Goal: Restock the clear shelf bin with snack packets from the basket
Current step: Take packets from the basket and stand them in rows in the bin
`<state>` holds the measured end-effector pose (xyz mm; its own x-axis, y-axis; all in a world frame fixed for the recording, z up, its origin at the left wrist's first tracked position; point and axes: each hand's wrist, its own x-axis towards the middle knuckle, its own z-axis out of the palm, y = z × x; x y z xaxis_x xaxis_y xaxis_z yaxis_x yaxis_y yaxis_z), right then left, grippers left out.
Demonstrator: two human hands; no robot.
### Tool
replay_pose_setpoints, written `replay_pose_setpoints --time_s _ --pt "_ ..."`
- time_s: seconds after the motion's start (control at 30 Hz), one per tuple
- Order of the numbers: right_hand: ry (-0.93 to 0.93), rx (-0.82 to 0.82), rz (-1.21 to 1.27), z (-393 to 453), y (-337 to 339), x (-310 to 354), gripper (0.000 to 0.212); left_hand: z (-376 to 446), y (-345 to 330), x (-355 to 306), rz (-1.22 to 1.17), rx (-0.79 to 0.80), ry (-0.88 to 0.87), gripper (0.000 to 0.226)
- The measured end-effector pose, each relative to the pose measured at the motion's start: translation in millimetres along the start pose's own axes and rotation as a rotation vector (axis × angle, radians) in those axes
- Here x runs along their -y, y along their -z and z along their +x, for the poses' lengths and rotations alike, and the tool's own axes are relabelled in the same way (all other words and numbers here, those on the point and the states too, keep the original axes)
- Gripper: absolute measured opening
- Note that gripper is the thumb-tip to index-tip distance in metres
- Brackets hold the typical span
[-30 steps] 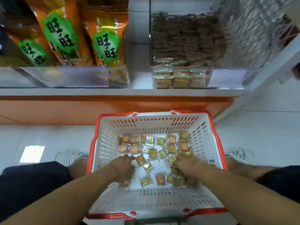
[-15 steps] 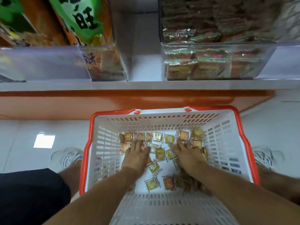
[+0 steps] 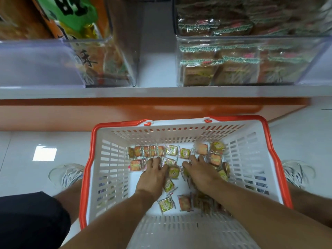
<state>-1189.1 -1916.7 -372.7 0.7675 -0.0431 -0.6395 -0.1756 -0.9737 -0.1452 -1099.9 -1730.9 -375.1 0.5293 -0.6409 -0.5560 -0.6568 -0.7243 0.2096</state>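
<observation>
**Both hands down in the basket, digging through packets**

Looking straight down into a white slotted basket point(image 3: 115, 169) with an orange rim, parked on the pale tile floor right below the shelf. Loads of small square snack packets point(image 3: 183, 153) scattered across the bottom, some orange, some yellow-green, mostly bunched toward the far wall and the right side.

Left hand point(image 3: 152, 177) palm down on the pile, fingers curled over packets near the middle, thumb side against a yellow-green one. Can't really tell if anything is properly gripped yet. Right hand point(image 3: 201, 174) just beside it, fingers bent down into the packets too, same story: no telling whether it's got hold of one.

Clear shelf bin point(image 3: 251, 60) up on the shelf above and to the right, already stacked with brownish packets. Another clear bin point(image 3: 100, 65) to the left with big orange and green bags point(image 3: 77, 18). White sneakers point(image 3: 66, 174) either side of the basket.
</observation>
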Motion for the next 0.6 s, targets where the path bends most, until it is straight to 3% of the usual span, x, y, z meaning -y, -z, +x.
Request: replay_pose_setpoints --time_s 0.23,0.33,0.43,0.5,0.6 --pt "0.039 -0.078 0.146 2 -6 -4 0.049 2 4 -1 -0.249 -0.097 -0.034 0.038" --pt "-0.006 -0.076 0.403 1 1 -7 0.031 4 11 -6 -0.591 -0.076 0.207 0.025" --pt "-0.092 -0.084 0.582 -2 15 -11 0.019 7 20 -5 -0.863 -0.033 0.393 0.026" --pt "-0.104 -0.106 0.628 -8 30 -13 0.006 7 27 0 -0.971 -0.052 0.476 0.019" --pt "-0.046 -0.099 0.576 -22 65 -11 0.007 5 47 9 -1.200 0.021 0.577 0.021"
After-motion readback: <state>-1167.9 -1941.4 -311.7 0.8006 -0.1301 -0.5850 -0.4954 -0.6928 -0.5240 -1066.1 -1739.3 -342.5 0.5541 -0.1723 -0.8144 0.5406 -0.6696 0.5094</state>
